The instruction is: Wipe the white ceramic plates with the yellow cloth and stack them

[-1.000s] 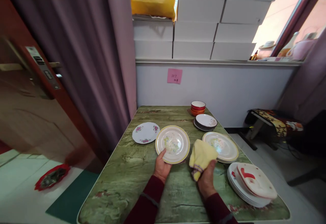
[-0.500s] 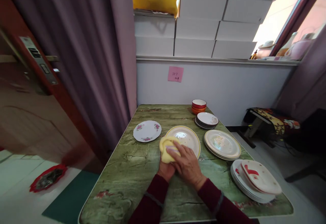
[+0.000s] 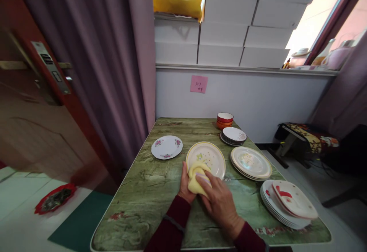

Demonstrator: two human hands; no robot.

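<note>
A yellow-rimmed plate with a small floral print (image 3: pixel 213 160) is in front of me over the table. My left hand (image 3: pixel 185 185) grips its near left edge, thumb along the rim; the other fingers are hidden. A folded yellow cloth (image 3: pixel 197 185) is bunched in my right hand (image 3: pixel 220 202), pressed against the near part of the plate and covering it there. To the left lies a white scalloped plate with pink flowers (image 3: pixel 166 147).
Along the table's right side stand red and orange bowls (image 3: pixel 224 120), small dark-edged plates (image 3: pixel 234 134), a stack of cream plates (image 3: pixel 250 162), and white plates (image 3: pixel 269 202) under a squarish red-patterned dish (image 3: pixel 295 198). A wall backs the green wood-patterned table (image 3: pixel 143 206).
My right hand and the cloth have moved down and right, toward the plate's near edge. More of the plate's floral print and my left thumb now show. The view has shifted slightly.
</note>
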